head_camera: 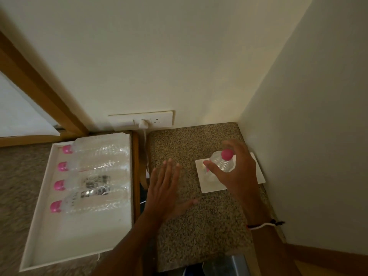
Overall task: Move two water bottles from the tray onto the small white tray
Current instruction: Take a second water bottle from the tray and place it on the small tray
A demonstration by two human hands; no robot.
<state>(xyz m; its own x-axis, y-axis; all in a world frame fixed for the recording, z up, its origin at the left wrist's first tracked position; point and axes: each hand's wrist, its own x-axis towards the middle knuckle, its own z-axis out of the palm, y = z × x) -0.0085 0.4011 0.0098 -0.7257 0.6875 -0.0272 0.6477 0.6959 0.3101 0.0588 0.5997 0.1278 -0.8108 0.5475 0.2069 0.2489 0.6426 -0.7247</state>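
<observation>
Standing a pink-capped water bottle (223,163) upright on the small white tray (256,174), the right hand (236,170) wraps its fingers around the bottle's shoulder in a corner of a speckled stone counter (199,226). The left hand (165,190) hovers flat and empty, fingers spread, between the small tray and the large white tray (79,236), where four more bottles (89,182) lie side by side, caps to the left. Whether the held bottle's base already rests on the tray cannot be told. The risk now appears to be a topple: a tall, light bottle released off-centre or before it settles could tip onto the counter. Placed too centrally, it could also leave little room for the second bottle.
</observation>
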